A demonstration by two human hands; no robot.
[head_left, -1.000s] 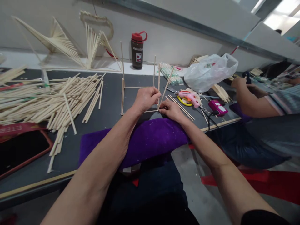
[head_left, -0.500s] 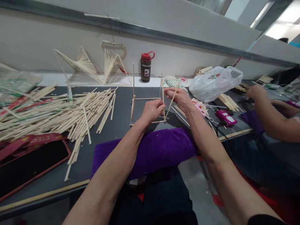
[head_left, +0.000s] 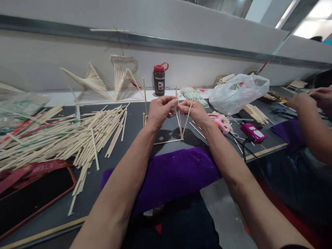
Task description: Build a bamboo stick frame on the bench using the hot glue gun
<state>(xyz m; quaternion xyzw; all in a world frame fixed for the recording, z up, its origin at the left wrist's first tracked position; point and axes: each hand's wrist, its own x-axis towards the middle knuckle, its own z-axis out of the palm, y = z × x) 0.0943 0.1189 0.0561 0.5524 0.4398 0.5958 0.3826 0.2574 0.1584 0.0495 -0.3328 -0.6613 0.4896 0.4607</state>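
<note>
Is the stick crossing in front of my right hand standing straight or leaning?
Leaning: the stick slants, its top well to the right of its foot by the frame.

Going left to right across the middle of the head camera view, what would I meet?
Pile of wooden sticks, left hand, right hand, pink glue gun, magenta box, another person's hands.

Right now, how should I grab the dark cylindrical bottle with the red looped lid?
The dark cylindrical bottle stands upright, so I'd grip its straight body, just below the red lid. Probably come from above: the bare left hand and pale wooden stick frame crowd its front.
</note>
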